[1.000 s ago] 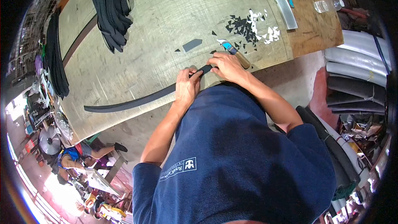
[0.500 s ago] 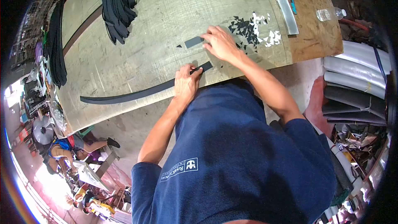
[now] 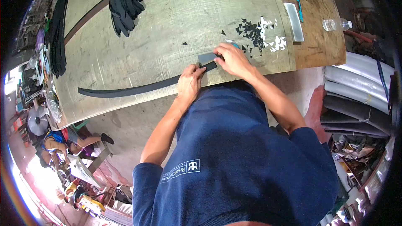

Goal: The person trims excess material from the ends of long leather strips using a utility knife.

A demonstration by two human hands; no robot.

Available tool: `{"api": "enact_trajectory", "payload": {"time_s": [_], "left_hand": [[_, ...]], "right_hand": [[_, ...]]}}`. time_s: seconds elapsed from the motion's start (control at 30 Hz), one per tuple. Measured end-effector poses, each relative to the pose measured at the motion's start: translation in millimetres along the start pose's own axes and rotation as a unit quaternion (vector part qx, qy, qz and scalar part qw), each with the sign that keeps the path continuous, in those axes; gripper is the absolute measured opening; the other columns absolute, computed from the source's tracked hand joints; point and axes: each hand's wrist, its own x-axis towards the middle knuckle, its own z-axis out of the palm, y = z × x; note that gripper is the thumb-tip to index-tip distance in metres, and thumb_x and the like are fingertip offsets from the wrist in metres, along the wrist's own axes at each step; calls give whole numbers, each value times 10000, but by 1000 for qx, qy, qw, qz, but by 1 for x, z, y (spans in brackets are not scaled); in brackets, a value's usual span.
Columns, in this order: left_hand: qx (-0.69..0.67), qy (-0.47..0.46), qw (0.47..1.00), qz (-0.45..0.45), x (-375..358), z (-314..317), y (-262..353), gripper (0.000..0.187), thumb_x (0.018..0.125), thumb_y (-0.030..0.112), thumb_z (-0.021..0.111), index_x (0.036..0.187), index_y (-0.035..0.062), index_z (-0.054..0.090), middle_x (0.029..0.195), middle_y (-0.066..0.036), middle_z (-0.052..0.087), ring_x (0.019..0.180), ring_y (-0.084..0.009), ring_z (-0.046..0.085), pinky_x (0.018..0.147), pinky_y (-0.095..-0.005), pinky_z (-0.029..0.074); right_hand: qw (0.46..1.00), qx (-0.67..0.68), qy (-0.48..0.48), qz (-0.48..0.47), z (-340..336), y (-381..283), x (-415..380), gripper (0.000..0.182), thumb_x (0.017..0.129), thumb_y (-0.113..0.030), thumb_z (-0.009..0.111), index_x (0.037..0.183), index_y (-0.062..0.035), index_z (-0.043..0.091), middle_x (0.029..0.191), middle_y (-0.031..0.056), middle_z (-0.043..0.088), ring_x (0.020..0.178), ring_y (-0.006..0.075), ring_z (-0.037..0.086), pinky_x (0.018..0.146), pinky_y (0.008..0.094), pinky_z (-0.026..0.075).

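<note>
A long black strip [image 3: 138,89] lies in a gentle curve along the table's near edge. My left hand [image 3: 190,80] presses it down close to its right end, fingers closed on it. In my right hand [image 3: 234,60] is a flat grey rectangular plate [image 3: 206,57], pinched at its right end and held right beside the strip's end. A small teal and whitish object [image 3: 234,45] shows behind my right hand, mostly hidden by it. Just beyond, small black triangular offcuts [image 3: 250,31] and white offcuts [image 3: 278,44] are scattered.
Bundles of black strips [image 3: 124,4] lie at the far left of the worktable [image 3: 167,29]. A pale bar [image 3: 294,21], a teal cutter [image 3: 299,9] and a plastic bottle [image 3: 335,24] are at the right. Rolls of material [image 3: 356,83] stand beyond. Another person [image 3: 58,142] is at lower left.
My right hand has brought the grey plate nearer to me and rightward, up to the strip's end. My left hand still holds the strip down. The teal object now shows behind my right hand.
</note>
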Motion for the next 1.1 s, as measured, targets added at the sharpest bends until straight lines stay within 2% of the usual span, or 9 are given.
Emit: {"api": "enact_trajectory", "payload": {"time_s": [0.07, 0.2, 0.3, 0.4, 0.53, 0.73, 0.93, 1.1], "left_hand": [[-35, 7, 998, -44, -1, 1, 0, 186, 849, 22, 629, 1031, 26, 669, 964, -136, 611, 902, -343, 627, 781, -433, 521], [-81, 3, 984, -160, -2, 3, 3, 193, 827, -2, 630, 1018, 6, 602, 1005, -161, 609, 935, -379, 626, 790, -451, 520], [-67, 45, 995, -57, -1, -1, 3, 203, 827, -10, 653, 1025, -2, 612, 1040, -184, 600, 832, -346, 647, 741, -416, 544], [-44, 37, 998, 4, -3, -3, 1, 245, 815, 3, 676, 1052, -6, 616, 1122, -184, 596, 875, -342, 654, 774, -399, 552], [-55, 37, 998, -11, -3, -1, 3, 276, 792, 12, 702, 1056, -6, 626, 1137, -171, 618, 928, -337, 647, 790, -384, 554], [-52, 43, 998, -8, -4, 5, -4, 251, 789, -1, 699, 1032, -9, 635, 1119, -156, 639, 952, -332, 640, 814, -379, 553], [-62, 34, 997, -20, -4, 5, -4, 227, 791, -14, 690, 1014, -9, 647, 1131, -156, 638, 970, -333, 640, 835, -382, 551], [-66, 30, 997, -34, -3, 2, -2, 221, 800, -18, 684, 1019, -12, 657, 1141, -157, 637, 1001, -326, 643, 848, -373, 552]], "right_hand": [[1000, -4, 1, 20, 0, -9, -16, 194, 805, -91, 712, 968, -1, 657, 931, 139, 605, 911, 346, 608, 805, 438, 499], [1000, -14, 5, -12, 20, -2, -28, 194, 805, -78, 703, 977, -2, 656, 953, 128, 594, 966, 323, 585, 842, 424, 489], [999, -20, 20, -32, 26, -6, -28, 213, 808, -62, 708, 1004, -3, 646, 947, 126, 586, 934, 329, 577, 807, 429, 485], [999, -21, 9, -28, 26, -8, -26, 197, 814, -63, 692, 994, 2, 645, 957, 131, 569, 949, 327, 569, 827, 434, 486], [999, -16, 9, -28, 27, -7, -26, 196, 806, -77, 703, 972, 6, 638, 961, 134, 562, 950, 329, 564, 834, 436, 483], [997, -2, 74, 1, 34, -3, -37, 202, 787, -91, 732, 944, 0, 644, 959, 130, 562, 934, 328, 563, 817, 431, 477], [996, 26, 88, 5, 37, 1, -43, 149, 786, -79, 728, 882, 7, 653, 950, 125, 563, 931, 323, 565, 814, 424, 474], [995, 35, 95, 14, 37, 1, -42, 149, 787, -76, 727, 886, 7, 654, 950, 125, 566, 940, 322, 567, 817, 420, 476]]}}
